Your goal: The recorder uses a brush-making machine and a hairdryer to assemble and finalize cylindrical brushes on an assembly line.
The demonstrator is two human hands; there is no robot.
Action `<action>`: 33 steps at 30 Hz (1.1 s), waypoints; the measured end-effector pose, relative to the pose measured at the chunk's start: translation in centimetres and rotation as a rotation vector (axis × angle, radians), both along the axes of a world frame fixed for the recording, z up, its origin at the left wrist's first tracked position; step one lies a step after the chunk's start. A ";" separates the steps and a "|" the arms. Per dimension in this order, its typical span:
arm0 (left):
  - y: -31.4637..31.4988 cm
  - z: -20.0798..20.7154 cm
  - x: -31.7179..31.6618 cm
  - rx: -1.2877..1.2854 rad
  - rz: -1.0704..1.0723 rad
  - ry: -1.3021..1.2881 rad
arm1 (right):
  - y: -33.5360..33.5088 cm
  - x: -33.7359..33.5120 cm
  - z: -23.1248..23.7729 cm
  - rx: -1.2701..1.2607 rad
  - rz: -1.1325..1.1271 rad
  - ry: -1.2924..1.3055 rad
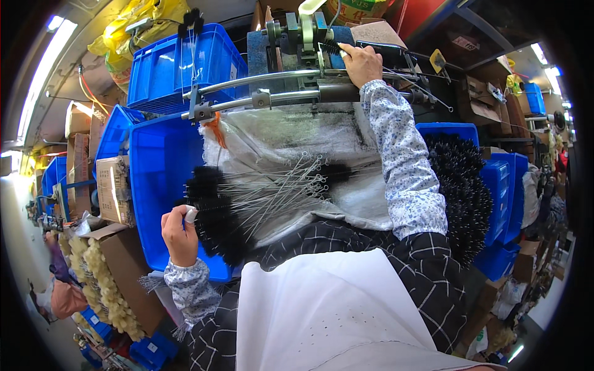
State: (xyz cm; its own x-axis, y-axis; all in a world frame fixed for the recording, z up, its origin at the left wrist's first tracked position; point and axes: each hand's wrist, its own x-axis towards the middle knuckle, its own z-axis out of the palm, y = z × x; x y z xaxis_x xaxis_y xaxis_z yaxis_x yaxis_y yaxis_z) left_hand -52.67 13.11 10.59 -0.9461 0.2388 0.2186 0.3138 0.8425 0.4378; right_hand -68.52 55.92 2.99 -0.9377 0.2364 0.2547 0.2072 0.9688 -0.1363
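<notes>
My right hand (362,65) reaches up to the bench machine (307,34), its fingers closed on a small black bristle brush (330,48) beside the wheel. Across the grey cloth (297,133) over my lap lies a pile of wire brushes (272,191); their thin twisted-wire stems end in loops, and many black bristle heads bunch at the left. Next to those heads is my left hand (180,235), fingers curled in and a white wrap on one digit. Whether it pinches anything is hidden.
Two metal rails (266,89) run across in front of the machine. A blue bin (159,185) stands at the left, a blue crate (185,62) behind it. Many black brushes (458,191) are heaped at the right by stacked blue bins (504,191). Cardboard boxes (114,188) stand further left.
</notes>
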 end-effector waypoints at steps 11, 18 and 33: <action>-0.1 1.7 -2.9 0.711 0.050 0.295 | 2.3 -2.4 -2.6 0.192 0.115 0.056; -3.4 5.9 -3.3 1.506 -0.007 0.350 | 2.2 0.7 -1.2 -0.046 -0.150 0.035; -6.2 6.4 -2.1 1.720 -0.189 0.045 | -1.0 -0.7 -2.4 -0.103 -0.117 0.155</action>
